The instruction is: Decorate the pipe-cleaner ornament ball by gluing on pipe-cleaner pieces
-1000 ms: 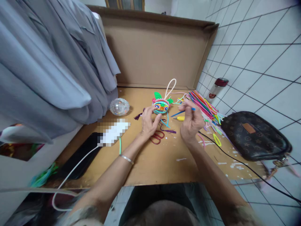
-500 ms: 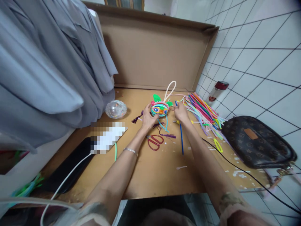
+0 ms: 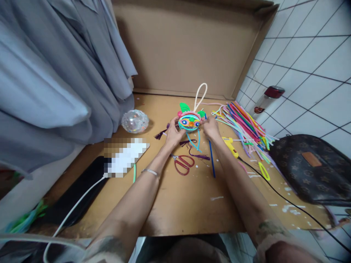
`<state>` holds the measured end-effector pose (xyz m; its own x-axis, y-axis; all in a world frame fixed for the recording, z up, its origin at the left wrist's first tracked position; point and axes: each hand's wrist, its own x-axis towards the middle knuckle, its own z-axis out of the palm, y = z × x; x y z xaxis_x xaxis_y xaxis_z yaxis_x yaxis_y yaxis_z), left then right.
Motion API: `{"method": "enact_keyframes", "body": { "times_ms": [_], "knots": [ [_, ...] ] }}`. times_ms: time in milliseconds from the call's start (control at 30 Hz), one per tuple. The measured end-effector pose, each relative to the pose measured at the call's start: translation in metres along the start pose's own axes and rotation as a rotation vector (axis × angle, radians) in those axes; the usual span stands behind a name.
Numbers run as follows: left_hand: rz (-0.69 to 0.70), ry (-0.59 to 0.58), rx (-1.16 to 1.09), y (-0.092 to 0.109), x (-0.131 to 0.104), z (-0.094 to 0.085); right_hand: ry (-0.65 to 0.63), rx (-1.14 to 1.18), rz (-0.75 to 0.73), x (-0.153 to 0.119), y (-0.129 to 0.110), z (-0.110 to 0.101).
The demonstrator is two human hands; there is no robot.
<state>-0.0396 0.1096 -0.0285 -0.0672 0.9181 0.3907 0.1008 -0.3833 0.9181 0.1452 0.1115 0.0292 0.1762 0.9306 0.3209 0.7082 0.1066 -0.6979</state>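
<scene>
A colourful lion-head ornament [image 3: 189,123], with blue eyes, an orange nose, green ears and a cream loop [image 3: 201,95] on top, stands upright near the table's middle. My left hand [image 3: 174,133] grips its left side, the thumb in front. At its right edge, the curled fingers of my right hand [image 3: 211,127] pinch the side by the green ear; their tips are partly hidden. Light blue strips hang below the face. Purple tassels [image 3: 201,157] and red-handled scissors [image 3: 184,164] lie in front. A blue pipe cleaner [image 3: 212,160] runs under my right wrist.
To the right are a yellow glue gun [image 3: 230,147] with a black cord, a heap of coloured pipe cleaners [image 3: 246,126], a bottle [image 3: 267,100] and a brown bag [image 3: 315,168]. At left lie a clear ball [image 3: 135,121], a black case [image 3: 79,193] and a blurred-out pale slab [image 3: 127,157].
My view has tilted down and turned slightly left. My right hand has moved closer to the ornament and now touches its right edge. More of the glue gun shows beside my right forearm.
</scene>
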Motion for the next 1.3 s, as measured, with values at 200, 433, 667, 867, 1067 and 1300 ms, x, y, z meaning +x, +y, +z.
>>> {"method": "enact_keyframes", "body": {
  "times_ms": [200, 433, 667, 867, 1067, 1300],
  "knots": [
    [-0.078, 0.020, -0.162, -0.004, 0.000, 0.002, 0.074, 0.083, 0.032, -0.008, -0.017, -0.007],
    [-0.097, 0.063, -0.156, -0.010, 0.003, 0.005, 0.049, 0.069, 0.029, -0.009, -0.021, -0.011],
    [0.074, 0.179, 0.196, 0.010, -0.008, -0.001, -0.002, 0.005, 0.065, -0.013, -0.029, -0.015],
    [0.343, 0.090, 0.414, 0.034, -0.014, 0.002, -0.003, -0.028, 0.053, -0.016, -0.032, -0.016],
    [0.401, -0.035, 0.528, 0.040, -0.013, 0.005, -0.034, -0.117, 0.036, -0.017, -0.039, -0.022],
    [0.373, -0.040, 0.520, 0.048, -0.006, 0.011, -0.081, -0.189, -0.029, -0.017, -0.043, -0.030]
  ]
}}
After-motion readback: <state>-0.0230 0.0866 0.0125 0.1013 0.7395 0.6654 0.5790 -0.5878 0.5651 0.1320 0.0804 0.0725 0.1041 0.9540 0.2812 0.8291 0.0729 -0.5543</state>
